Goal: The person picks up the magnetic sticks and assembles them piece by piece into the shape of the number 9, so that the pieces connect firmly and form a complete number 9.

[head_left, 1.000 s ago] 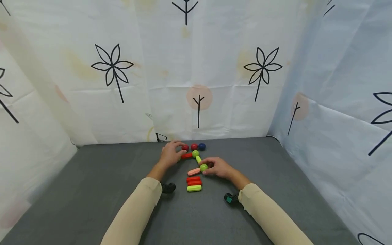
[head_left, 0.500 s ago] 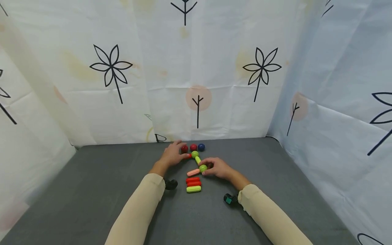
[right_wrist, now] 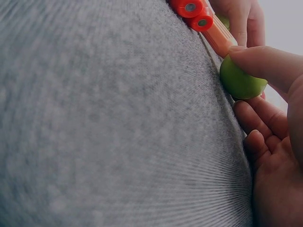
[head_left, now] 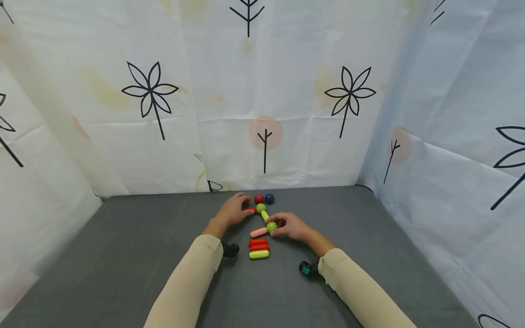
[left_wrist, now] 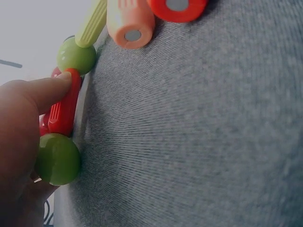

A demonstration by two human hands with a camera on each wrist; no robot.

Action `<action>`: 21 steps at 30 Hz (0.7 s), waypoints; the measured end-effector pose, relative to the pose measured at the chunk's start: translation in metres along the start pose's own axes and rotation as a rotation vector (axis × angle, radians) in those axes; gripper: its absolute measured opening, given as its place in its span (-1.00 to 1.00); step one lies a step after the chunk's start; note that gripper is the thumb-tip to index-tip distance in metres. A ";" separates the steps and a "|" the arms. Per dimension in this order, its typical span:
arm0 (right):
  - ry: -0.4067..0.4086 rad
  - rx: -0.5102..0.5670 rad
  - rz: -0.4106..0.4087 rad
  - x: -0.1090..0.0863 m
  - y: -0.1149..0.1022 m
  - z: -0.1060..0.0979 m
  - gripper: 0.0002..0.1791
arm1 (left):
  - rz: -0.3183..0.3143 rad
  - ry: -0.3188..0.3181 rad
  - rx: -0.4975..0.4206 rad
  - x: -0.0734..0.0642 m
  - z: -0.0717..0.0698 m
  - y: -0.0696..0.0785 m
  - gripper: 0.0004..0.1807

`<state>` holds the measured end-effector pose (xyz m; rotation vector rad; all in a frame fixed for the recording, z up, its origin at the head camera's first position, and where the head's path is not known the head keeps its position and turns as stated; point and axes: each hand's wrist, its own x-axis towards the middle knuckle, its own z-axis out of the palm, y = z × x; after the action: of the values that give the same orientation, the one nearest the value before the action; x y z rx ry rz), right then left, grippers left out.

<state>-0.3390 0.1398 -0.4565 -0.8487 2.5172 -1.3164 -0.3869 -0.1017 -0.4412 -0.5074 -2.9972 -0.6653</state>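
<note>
My left hand [head_left: 233,211] holds a red magnetic rod [left_wrist: 65,106], thumb on its side. One end of that rod meets a green ball [left_wrist: 57,160] by my palm, the other a second green ball [head_left: 260,208]. From this second ball a yellow-green rod [head_left: 265,216] runs to a third green ball [head_left: 271,227], which my right hand [head_left: 290,226] pinches between thumb and fingers. A pink rod [head_left: 259,233] touches or nearly touches the third ball. The left hand's far fingers are partly hidden in the left wrist view.
Two red rods [head_left: 258,245] and a yellow-green rod [head_left: 259,255] lie side by side nearer me. Behind the joined pieces sit a red ball [head_left: 259,198] and a blue ball [head_left: 269,198]. Another red ball is mostly hidden by my left hand. Patterned cloth [head_left: 229,141] hangs behind the grey table [head_left: 164,255].
My left hand has shifted right over the red rod, and its fingers now cover most of the leftmost red ball. The right hand stays at its green ball.
</note>
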 end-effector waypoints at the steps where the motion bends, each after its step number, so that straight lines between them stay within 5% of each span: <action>1: 0.001 0.001 0.003 0.000 -0.001 0.000 -0.62 | -0.001 -0.002 0.006 0.000 0.000 0.001 -0.43; 9: 0.001 0.009 0.015 0.000 -0.002 0.002 -0.63 | -0.017 0.019 0.009 -0.003 0.004 0.001 -0.45; 21: 0.001 0.019 -0.010 -0.002 -0.003 0.002 -0.62 | 0.071 0.243 -0.182 -0.014 0.000 -0.008 -0.48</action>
<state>-0.3356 0.1384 -0.4553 -0.8580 2.5000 -1.3423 -0.3756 -0.1128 -0.4456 -0.4974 -2.6947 -0.9268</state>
